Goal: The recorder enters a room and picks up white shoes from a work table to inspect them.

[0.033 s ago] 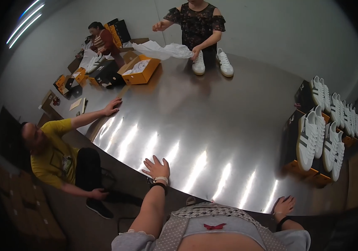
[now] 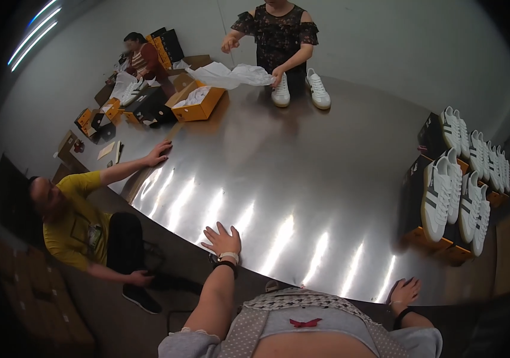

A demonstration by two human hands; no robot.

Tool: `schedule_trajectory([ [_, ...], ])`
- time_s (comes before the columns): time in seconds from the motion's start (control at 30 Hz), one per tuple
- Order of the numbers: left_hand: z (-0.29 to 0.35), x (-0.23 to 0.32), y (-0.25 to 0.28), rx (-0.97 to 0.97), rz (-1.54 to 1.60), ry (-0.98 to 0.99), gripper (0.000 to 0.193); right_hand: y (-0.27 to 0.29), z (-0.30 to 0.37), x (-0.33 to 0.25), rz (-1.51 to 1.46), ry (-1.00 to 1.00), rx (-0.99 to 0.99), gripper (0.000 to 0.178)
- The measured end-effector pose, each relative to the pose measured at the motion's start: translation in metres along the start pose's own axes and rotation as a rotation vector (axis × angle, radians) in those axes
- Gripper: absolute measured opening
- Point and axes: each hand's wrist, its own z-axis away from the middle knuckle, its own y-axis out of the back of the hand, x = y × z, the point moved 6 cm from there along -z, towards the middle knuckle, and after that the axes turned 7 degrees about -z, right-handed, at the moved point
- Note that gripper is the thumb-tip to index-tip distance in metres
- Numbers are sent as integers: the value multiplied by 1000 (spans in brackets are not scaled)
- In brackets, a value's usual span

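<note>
My left hand [image 2: 223,240] lies flat on the near edge of a shiny metal table [image 2: 326,173], fingers spread, holding nothing. Further right, my right hand [image 2: 405,292] rests on the same edge with its fingers stretched out, also holding nothing. Nearest to it are white sneakers [image 2: 437,194] with dark stripes, stood on black and orange shoe boxes [image 2: 417,200] at the table's right side. Across the table a person in a dark floral top [image 2: 279,39] holds crumpled white tissue paper [image 2: 231,74]. Two white sneakers [image 2: 318,92] stand before that person.
An open orange shoe box [image 2: 204,108] with paper inside sits at the far left of the table, beside a black box [image 2: 150,107]. A person in a yellow shirt [image 2: 76,227] sits at the left, one hand on the table. Another person [image 2: 147,59] works with sneakers behind.
The raised hand of the person across the table has dropped a little and come slightly nearer the tissue paper. My hands have stayed in place.
</note>
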Motion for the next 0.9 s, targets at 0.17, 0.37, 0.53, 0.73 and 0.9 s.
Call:
schedule_trajectory([
  [0.17,3,1,0,-4,-24,4,60,0,1,0,-30,12,12,53],
  [0.37,11,3,4,0,-16,8,60,4,0,4,-37,53,55,52],
  [0.53,10,3,0,-11,-55,38,57,4,3,3,-38,36,36,54],
  [0.73,0,1,5,17,-65,24,57,7,6,-5,-103,57,5,54],
  [0.9,3,1,3,28,-57,43,57,9,6,-7,-123,117,18,55],
])
